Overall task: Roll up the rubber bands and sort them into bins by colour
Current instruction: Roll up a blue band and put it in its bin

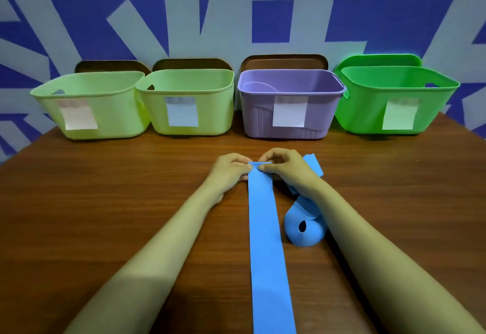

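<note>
A long blue rubber band (265, 241) lies flat on the wooden table (105, 215), running from the near edge toward the bins. My left hand (231, 169) and my right hand (282, 166) pinch its far end, where a small fold or first curl shows. A second blue band (302, 228) lies to the right, partly under my right forearm, with a loose roll at its near end and a flat tail (314, 164) reaching past my right hand.
Along the back stand four labelled bins: two pale green bins (86, 89) (184, 78), a purple bin (289, 91) and a bright green bin (394, 83). Brown lids and a green lid lean behind them against a blue patterned wall.
</note>
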Available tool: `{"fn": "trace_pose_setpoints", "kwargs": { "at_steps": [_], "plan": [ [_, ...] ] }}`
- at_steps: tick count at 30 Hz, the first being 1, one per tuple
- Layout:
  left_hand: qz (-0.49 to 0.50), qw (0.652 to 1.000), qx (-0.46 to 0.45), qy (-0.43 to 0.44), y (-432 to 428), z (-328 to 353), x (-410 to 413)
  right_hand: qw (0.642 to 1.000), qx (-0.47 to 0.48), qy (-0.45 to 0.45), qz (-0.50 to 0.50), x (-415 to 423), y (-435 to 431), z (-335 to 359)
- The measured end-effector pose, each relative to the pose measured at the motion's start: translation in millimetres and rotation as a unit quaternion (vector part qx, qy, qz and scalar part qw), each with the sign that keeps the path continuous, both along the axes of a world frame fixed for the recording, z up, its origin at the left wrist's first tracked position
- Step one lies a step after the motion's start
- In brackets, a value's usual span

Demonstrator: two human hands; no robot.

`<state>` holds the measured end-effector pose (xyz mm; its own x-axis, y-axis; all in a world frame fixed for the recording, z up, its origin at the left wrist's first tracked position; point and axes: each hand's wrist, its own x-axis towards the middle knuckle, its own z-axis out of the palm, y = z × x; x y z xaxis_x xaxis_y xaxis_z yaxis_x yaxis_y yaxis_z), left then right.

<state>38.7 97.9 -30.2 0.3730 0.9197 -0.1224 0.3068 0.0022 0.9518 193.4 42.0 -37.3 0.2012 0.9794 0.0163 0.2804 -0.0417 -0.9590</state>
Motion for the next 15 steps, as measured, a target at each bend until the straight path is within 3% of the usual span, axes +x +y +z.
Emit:
{"fn": "trace_pose_setpoints", "kwargs": {
  "at_steps": [9, 15],
  "plan": [
    [-0.066, 0.993, -0.037, -0.085, 2.2, -4.0, -5.9, 0.996, 0.081, 0.026, -0.02, -0.2, -5.0, -5.5],
    [-0.065, 0.989, -0.034, -0.128, 0.8, -4.0, -6.4, 0.994, 0.107, -0.016, -0.019, -3.5, -6.1, -6.2]
  ]
}}
